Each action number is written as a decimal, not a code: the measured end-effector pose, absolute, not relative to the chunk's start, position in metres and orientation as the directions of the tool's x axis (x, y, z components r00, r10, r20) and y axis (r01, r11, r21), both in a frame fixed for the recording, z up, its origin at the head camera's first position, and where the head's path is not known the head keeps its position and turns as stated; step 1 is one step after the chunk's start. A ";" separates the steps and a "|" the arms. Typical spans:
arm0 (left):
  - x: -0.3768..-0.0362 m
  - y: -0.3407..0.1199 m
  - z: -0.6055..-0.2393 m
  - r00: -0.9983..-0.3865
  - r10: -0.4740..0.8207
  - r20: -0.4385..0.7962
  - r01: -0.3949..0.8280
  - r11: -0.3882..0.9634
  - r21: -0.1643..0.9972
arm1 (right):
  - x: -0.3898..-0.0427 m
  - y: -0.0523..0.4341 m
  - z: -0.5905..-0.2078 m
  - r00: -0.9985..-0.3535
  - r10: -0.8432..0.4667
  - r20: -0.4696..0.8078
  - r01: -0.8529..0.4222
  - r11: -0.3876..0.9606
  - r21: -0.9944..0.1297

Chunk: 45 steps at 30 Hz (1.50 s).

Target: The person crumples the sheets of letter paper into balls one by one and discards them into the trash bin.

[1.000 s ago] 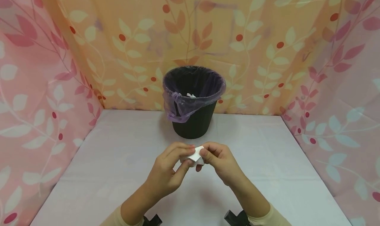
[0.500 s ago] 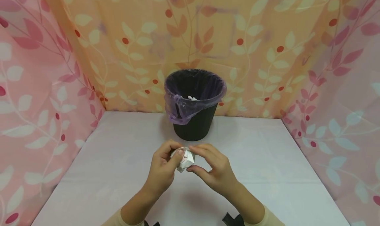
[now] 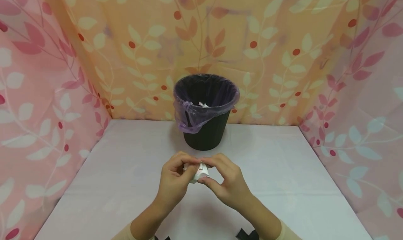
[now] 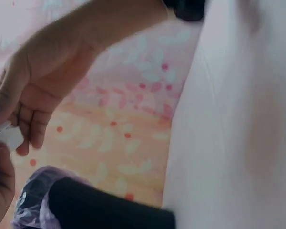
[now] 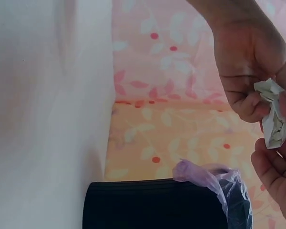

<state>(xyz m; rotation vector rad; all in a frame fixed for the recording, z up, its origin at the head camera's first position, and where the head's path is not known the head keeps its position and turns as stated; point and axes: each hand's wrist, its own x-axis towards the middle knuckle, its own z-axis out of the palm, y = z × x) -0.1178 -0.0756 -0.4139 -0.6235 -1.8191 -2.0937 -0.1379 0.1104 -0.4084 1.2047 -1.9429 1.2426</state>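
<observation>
A small crumpled piece of white paper with faint reddish marks is held between both hands above the table. The left hand grips it, thumb on the near side and fingers bent behind. From the other side, the right hand pinches its edge, index fingertip at the top and thumb below. In the right wrist view the paper looks folded and wrinkled. Only a pale corner of the paper appears in the left wrist view, at the left border; the fingers hide the rest.
Beyond the hands stands a black bin lined with a purple plastic bag. Some white scraps lie inside it. A white-covered table lies beneath, bordered by a leaf-patterned orange curtain and pink side curtains.
Both hands have shifted their fingers on the paper, turning and squeezing it. The left thumb has come over its near face, and the paper looks more compact.
</observation>
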 end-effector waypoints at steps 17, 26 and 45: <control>-0.120 -0.077 -0.418 -0.720 0.154 0.676 0.685 -0.001 0.729 | -0.137 0.123 -0.398 -0.777 -0.399 0.487 -0.529 -0.004 -0.848; -0.126 -0.084 -0.417 -0.733 0.108 0.671 0.676 0.004 0.737 | -0.139 0.116 -0.400 -0.605 -0.367 0.706 -0.791 0.174 -0.587; -0.125 -0.060 -0.432 -0.484 0.115 0.868 0.784 0.498 0.371 | -0.145 0.113 -0.413 -0.468 -0.137 0.873 -0.880 0.158 -0.447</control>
